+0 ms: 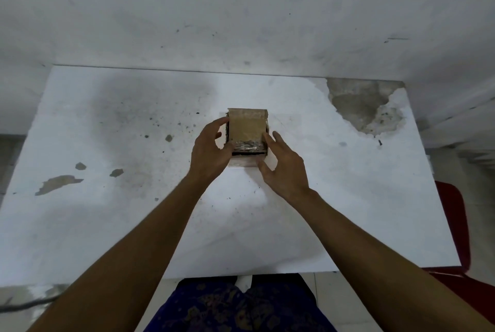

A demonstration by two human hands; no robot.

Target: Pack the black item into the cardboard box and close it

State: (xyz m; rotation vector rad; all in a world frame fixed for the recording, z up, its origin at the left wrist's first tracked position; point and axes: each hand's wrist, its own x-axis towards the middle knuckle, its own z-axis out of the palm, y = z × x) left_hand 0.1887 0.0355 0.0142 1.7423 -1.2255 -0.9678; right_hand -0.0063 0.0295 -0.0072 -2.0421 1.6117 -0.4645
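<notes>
A small cardboard box (pixel 247 128) stands in the middle of the white table (pixel 107 144). Its top flap lies nearly flat, with shiny tape along the near edge. A thin dark slit (pixel 247 154) under that edge and along the left side shows something black inside; I cannot make out the item itself. My left hand (pixel 211 152) clasps the box's left side, thumb at the near corner, fingers at the far corner. My right hand (pixel 284 168) is at the right side, fingers spread, fingertips touching the flap's right edge.
The table's white coating is stained and chipped, with a large bare patch (pixel 359 106) at the back right. A stained wall (pixel 241 10) rises right behind the table. A red chair (pixel 455 238) stands at the right edge. My patterned clothing (pixel 241 307) shows below the near edge.
</notes>
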